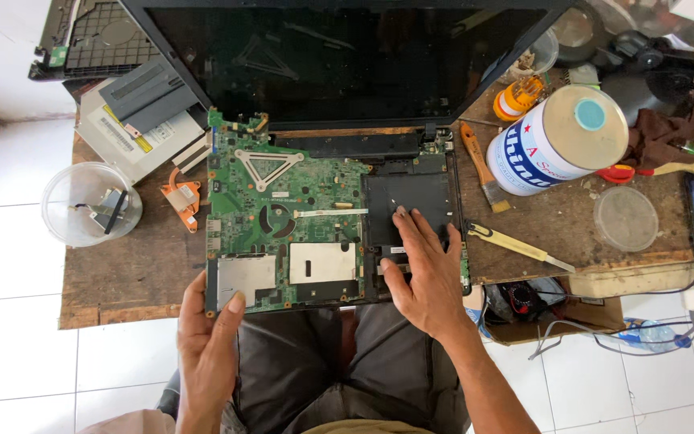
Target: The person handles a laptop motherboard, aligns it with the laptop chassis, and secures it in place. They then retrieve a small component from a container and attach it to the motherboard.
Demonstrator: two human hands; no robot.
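My right hand (427, 269) lay flat, fingers spread, on the black bay right of the motherboard (287, 217). Left hand (210, 337) pinched the board's near-left corner, thumb on top. I judged an even, slow lift best; the board sat in the laptop base on the counter (130, 273).

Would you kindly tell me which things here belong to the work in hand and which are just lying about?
In hand: motherboard, laptop base, left hand, right hand.
Lying about: brush, can, optical drive, plastic cup, yellow knife.
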